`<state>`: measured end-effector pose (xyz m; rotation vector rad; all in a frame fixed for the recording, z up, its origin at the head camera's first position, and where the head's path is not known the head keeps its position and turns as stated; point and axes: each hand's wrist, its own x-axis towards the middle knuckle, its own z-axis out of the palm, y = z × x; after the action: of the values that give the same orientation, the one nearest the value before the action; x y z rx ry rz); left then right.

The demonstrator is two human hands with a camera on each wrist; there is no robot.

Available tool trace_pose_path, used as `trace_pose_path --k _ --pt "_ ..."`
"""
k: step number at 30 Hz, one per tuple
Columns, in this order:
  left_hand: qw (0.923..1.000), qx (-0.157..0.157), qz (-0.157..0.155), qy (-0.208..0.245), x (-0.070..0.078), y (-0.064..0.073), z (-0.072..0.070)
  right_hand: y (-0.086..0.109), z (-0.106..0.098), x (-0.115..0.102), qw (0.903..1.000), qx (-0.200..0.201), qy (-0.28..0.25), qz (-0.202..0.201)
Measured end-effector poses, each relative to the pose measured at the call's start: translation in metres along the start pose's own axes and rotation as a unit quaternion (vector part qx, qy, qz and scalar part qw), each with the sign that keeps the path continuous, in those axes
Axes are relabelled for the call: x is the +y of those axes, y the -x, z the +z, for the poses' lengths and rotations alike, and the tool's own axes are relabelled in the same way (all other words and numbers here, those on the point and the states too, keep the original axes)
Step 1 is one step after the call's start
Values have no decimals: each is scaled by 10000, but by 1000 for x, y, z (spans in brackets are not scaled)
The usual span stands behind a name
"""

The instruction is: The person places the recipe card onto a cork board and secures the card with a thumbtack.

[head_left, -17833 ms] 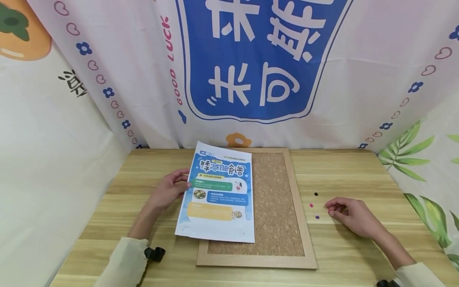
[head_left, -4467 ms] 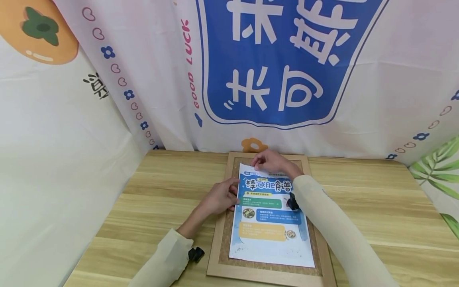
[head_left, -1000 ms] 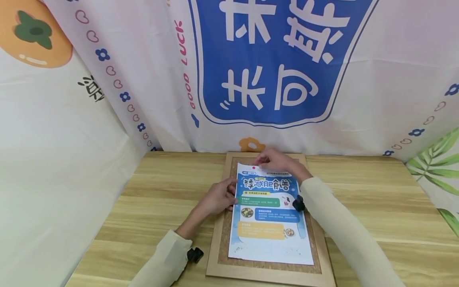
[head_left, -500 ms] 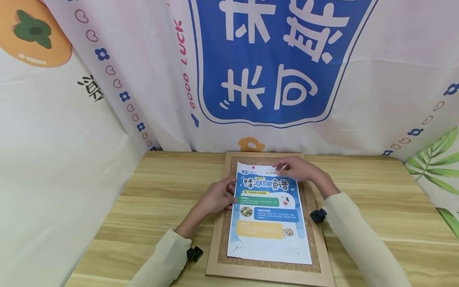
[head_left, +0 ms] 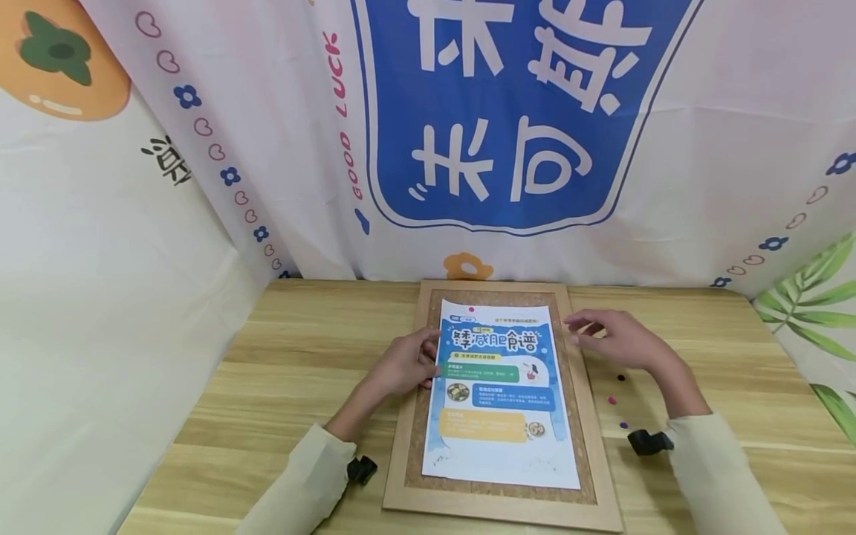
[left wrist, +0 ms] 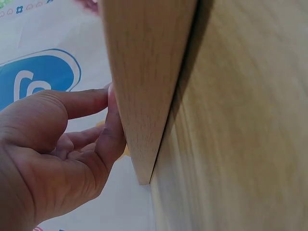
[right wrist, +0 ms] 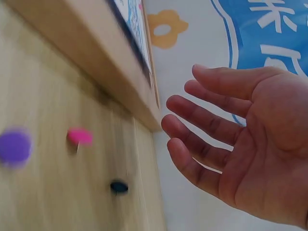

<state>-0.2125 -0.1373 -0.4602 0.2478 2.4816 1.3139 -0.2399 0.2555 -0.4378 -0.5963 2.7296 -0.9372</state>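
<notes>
A printed poster sheet [head_left: 501, 461] with a blue heading lies on a wood-framed cork board [head_left: 435, 494]. A pink thumbtack [head_left: 471, 309] sits near its upper left corner. At the sheet's left edge, my left hand [head_left: 404, 364] holds it with curled fingers; the left wrist view puts the fingertips right at the board's wooden frame [left wrist: 144, 96]. My right hand [head_left: 615, 334] hovers just right of the board, fingers loosely bent around nothing. Below it, a black thumbtack [head_left: 622, 378], a pink thumbtack [head_left: 611, 400] and a purple thumbtack [head_left: 624, 425] lie on the table.
The wood-grain table [head_left: 281, 371] surrounds the board. Behind its back edge hangs a printed cloth [head_left: 401, 253] with a blue emblem. White cloth [head_left: 100, 297] closes off the left side, and leaf-printed cloth stands at the right.
My right hand has left the poster's top edge and moved right, off the board, uncovering the loose thumbtacks. One pink thumbtack now shows on the sheet. My left hand has stayed put.
</notes>
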Motion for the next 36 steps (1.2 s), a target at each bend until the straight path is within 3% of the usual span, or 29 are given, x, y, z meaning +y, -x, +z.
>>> trace_pose_path --k 14,26,36 --pt "10000 -53 14 80 0 -2 1 52 -9 32 9993 214 -4 307" --pt "9999 -53 -57 83 1 -2 1 73 4 49 9982 373 147 457" --pt "10000 3 -19 95 1 0 1 84 14 43 9989 357 -184 260"
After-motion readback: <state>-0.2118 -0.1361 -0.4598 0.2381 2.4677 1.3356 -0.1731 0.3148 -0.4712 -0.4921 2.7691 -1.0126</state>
